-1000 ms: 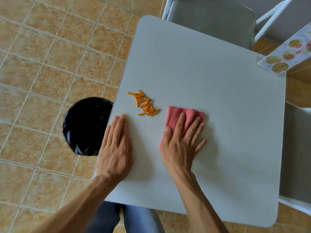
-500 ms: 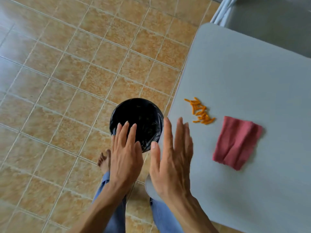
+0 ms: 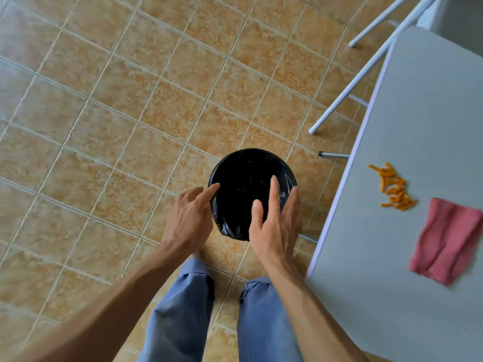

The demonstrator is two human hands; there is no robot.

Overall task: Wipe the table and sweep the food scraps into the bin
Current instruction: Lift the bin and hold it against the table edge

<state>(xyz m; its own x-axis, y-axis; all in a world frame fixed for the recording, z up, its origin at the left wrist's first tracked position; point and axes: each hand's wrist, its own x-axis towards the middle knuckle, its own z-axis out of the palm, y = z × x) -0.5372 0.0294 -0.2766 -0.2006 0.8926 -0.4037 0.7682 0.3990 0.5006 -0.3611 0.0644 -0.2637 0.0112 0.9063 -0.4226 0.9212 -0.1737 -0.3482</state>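
A round bin (image 3: 243, 176) lined with a black bag stands on the tiled floor, left of the grey table (image 3: 418, 113). My left hand (image 3: 189, 222) is at the bin's left rim with fingers spread. Over the bin's right rim hovers my right hand (image 3: 277, 226), open and empty. Whether either hand touches the bag I cannot tell. A small heap of orange food scraps (image 3: 393, 188) lies on the table near its left edge. Just right of and below the scraps, the pink cloth (image 3: 447, 240) lies crumpled on the table, apart from both hands.
White chair legs (image 3: 360, 74) slant across the floor beyond the table's far corner. A table leg foot (image 3: 332, 154) shows under the left edge. My legs in blue trousers (image 3: 183, 314) stand just below the bin. Tan floor tiles (image 3: 104, 113) spread to the left.
My right hand let go of the cloth and left the table; both hands moved down and left to the bin's rim. The view swung left toward the floor. Cloth and scraps stayed put.
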